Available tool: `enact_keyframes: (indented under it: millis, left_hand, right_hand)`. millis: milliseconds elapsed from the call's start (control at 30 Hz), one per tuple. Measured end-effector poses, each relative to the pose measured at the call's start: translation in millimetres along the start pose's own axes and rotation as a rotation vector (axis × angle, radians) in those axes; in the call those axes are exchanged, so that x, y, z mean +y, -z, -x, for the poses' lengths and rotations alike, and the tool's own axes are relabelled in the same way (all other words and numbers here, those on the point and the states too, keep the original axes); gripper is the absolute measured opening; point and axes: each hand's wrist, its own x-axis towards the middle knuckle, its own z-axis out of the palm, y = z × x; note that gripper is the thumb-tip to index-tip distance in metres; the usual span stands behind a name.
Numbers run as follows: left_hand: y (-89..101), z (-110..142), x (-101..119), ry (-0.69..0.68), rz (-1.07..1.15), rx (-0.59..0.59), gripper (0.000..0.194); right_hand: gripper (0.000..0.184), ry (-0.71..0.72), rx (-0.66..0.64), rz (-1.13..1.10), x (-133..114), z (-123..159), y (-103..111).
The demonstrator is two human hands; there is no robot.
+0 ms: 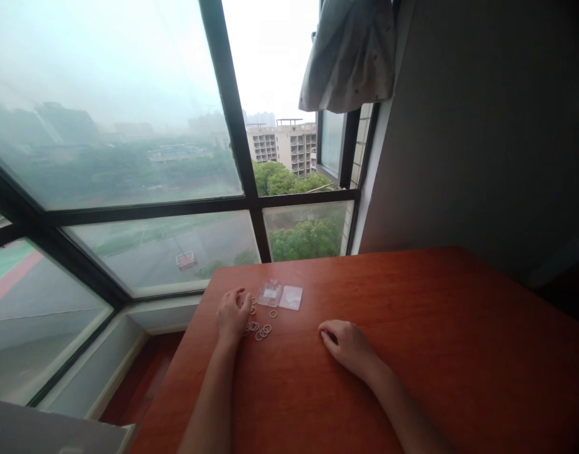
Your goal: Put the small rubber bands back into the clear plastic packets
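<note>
My left hand [233,315] rests at the left part of the table, beside a group of small pale rings [252,326]. Its thumb stands apart from the bent fingers, and I see nothing held between them. Several more rings [263,333] overlap in a short row to its right, and a single ring [273,313] lies alone. Just beyond is a small clear plastic box [269,295], its flat lid [291,297] folded out to the right. My right hand [349,343] lies on the table farther right, fingers curled in, with no object visible in it.
The reddish-brown wooden table [436,328] runs up to a dark-framed window [245,202]. One window pane [337,148] is swung outward under a bunched curtain [350,60]. A grey wall [469,139] rises at the right. Beyond the table's left edge, the floor [142,378] shows.
</note>
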Motion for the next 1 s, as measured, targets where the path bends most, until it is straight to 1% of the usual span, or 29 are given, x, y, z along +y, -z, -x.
enact_keyframes:
  millis: [100,167,233,300,400,467,567,733,800,900,1000]
  left_hand:
    - [-9.8,4,2,-0.090,0.076,-0.058,0.037]
    - [-14.0,7,9,-0.177,0.096,-0.102,0.038]
    - [-16.2,11,16,-0.234,0.116,-0.126,0.037]
    - [-18.0,15,23,-0.256,0.158,-0.143,0.037]
    - [-23.1,23,34,-0.295,0.189,-0.188,0.036]
    - [-28.1,30,43,-0.326,0.200,-0.221,0.037]
    - [-35.6,43,60,-0.380,0.221,-0.266,0.041]
    - [-42.7,66,88,-0.469,0.265,-0.354,0.043]
    - [-43.2,73,97,-0.482,0.277,-0.383,0.045]
    - [-41.8,82,107,-0.494,0.286,-0.437,0.047]
    - [-38.7,88,114,-0.537,0.285,-0.493,0.045]
  right_hand:
    - [0.022,0.000,0.016,-0.007,0,0,0]
    - [0.022,0.016,0.030,-0.015,1,0,-1]
    - [0.023,0.042,0.061,-0.032,2,0,-1]
    - [0.024,0.060,0.121,-0.041,5,-1,-2]
    - [0.025,0.048,0.257,-0.003,13,-5,-4]
    - [0.027,0.025,0.332,0.047,20,-6,-6]
    - [0.029,-0.028,0.397,0.139,30,-6,-9]
    - [0.035,-0.103,0.435,0.226,42,-5,-11]
    - [0.036,-0.123,0.438,0.244,46,-5,-10]
    - [0.036,-0.132,0.416,0.262,49,-4,-9]
    - [0.034,-0.132,0.382,0.277,49,-4,-9]
